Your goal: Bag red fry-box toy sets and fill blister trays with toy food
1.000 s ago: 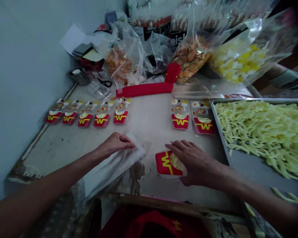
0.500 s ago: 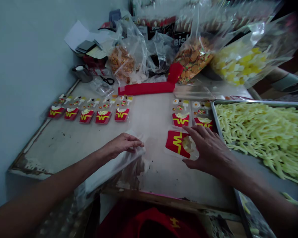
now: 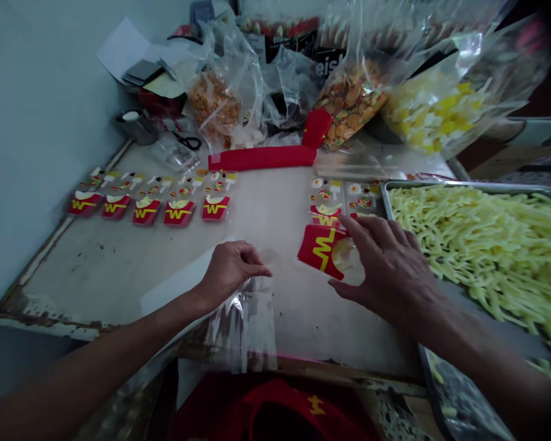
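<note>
My left hand (image 3: 236,266) pinches the upper edge of a clear plastic bag (image 3: 245,331), which hangs over the table's front edge. My right hand (image 3: 386,260) holds a red fries box (image 3: 319,248) with a yellow W at its right side, between thumb and fingers. The box lies on its side, with a pale filling showing at its opening. Just behind it, two clear packs (image 3: 324,199) with small red W boxes and candy pieces are partly covered by the box and my fingers. A white sheet (image 3: 179,285) lies beneath my left forearm.
Several similar filled packs (image 3: 179,211) stand in a row at left. A metal tray (image 3: 386,196) of pale yellow fry-shaped candy is at right. Behind are a red strip (image 3: 261,158), bags of candy (image 3: 353,101), scissors (image 3: 188,142) and a metal cup (image 3: 138,127).
The clear bag has swung from lying leftward to hanging down below my left hand. My right hand and the red fries box have shifted slightly away from me. The view has moved a little.
</note>
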Demonstrator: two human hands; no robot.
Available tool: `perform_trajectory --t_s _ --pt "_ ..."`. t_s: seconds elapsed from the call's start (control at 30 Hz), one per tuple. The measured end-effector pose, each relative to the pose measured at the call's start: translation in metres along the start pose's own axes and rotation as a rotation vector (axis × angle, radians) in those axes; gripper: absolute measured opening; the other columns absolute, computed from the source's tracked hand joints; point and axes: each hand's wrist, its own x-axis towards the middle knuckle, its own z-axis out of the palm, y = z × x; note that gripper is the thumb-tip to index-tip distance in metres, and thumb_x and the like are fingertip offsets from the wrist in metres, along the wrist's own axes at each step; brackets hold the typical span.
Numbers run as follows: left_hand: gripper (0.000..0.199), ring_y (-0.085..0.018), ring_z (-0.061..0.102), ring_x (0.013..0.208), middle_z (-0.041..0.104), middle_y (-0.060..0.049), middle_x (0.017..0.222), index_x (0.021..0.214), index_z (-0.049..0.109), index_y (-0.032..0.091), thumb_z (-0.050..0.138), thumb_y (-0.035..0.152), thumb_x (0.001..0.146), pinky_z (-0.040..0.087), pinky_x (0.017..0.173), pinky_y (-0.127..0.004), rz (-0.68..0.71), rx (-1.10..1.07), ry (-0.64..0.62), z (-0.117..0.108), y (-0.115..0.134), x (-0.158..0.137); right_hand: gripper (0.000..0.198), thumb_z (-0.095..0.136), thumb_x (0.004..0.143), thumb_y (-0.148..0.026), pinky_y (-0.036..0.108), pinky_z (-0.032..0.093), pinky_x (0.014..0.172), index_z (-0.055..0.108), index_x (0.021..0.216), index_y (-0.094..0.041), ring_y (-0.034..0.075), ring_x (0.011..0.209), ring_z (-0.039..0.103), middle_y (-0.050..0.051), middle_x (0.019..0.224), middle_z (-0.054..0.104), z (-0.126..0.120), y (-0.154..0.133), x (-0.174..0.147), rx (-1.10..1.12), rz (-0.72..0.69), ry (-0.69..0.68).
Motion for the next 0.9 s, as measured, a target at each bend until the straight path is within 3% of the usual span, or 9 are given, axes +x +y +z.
perform_trajectory --t_s 0.1,0.23,0.33,0.43,0.53,0.67,0.9 --pt "0.03 -0.014 0.055 0.059 0.066 0.0 0.062 0.063 0.071 0.019 0.091 0.039 0.054 0.039 0.055 -0.027 -0.02 -0.006 -0.04 0.003 0.006 -0.002 0.091 0.075 0.076 -0.037 0.057 0.039 0.098 0.027 0.152 -0.02 0.042 0.121 0.044 0.019 0.135 0.048 0.004 -0.005 -0.003 -0.041 0.007 -0.004" --pt "0.027 -0.014 0.056 0.057 0.065 0.0 0.06 0.063 0.07 0.018 0.09 0.033 0.054 0.041 0.054 -0.027 -0.026 -0.053 -0.209 0.007 0.011 0.0 0.091 0.073 0.079 -0.034 0.056 0.038 0.097 0.023 0.153 -0.023 0.041 0.12 0.045 0.017 0.134 0.05 0.014 -0.014 -0.008 -0.028 0.001 -0.006" --pt "0.041 -0.013 0.056 0.058 0.063 0.003 0.062 0.082 0.07 0.017 0.091 0.027 0.048 0.042 0.054 -0.025 -0.033 -0.153 -0.285 0.009 0.009 0.008 0.091 0.072 0.079 -0.035 0.055 0.037 0.098 0.022 0.153 -0.022 0.041 0.121 0.043 0.017 0.135 0.049 0.021 -0.024 -0.009 0.001 0.006 -0.019" --pt "0.06 -0.012 0.058 0.061 0.064 0.003 0.07 0.093 0.062 0.018 0.093 0.022 0.042 0.046 0.056 -0.025 -0.073 -0.316 -0.234 0.006 0.005 0.019 0.092 0.073 0.077 -0.038 0.054 0.037 0.097 0.024 0.153 -0.019 0.041 0.122 0.042 0.019 0.137 0.048 0.026 -0.028 -0.006 0.014 0.039 -0.026" --pt "0.051 -0.012 0.059 0.065 0.064 0.001 0.075 0.083 0.06 0.016 0.093 0.024 0.045 0.05 0.06 -0.026 -0.104 -0.386 -0.178 -0.002 0.0 0.022 0.094 0.075 0.075 -0.041 0.055 0.037 0.097 0.025 0.152 -0.02 0.041 0.121 0.044 0.018 0.134 0.05 0.029 -0.026 -0.001 0.037 0.037 -0.036" --pt "0.05 -0.013 0.063 0.07 0.066 0.0 0.079 0.087 0.063 0.015 0.092 0.025 0.048 0.053 0.069 -0.03 -0.157 -0.459 -0.164 -0.01 -0.008 0.02 0.094 0.076 0.07 -0.041 0.055 0.039 0.098 0.03 0.149 -0.02 0.04 0.12 0.046 0.017 0.133 0.052 0.034 -0.023 0.009 0.107 -0.011 -0.101" --pt "0.045 -0.014 0.064 0.068 0.068 -0.001 0.071 0.09 0.069 0.014 0.091 0.024 0.052 0.052 0.068 -0.028 -0.226 -0.398 -0.288 -0.025 -0.021 0.019 0.092 0.077 0.065 -0.036 0.052 0.039 0.1 0.037 0.145 -0.017 0.038 0.12 0.047 0.016 0.133 0.053 0.045 -0.032 0.019 0.158 -0.123 -0.191"
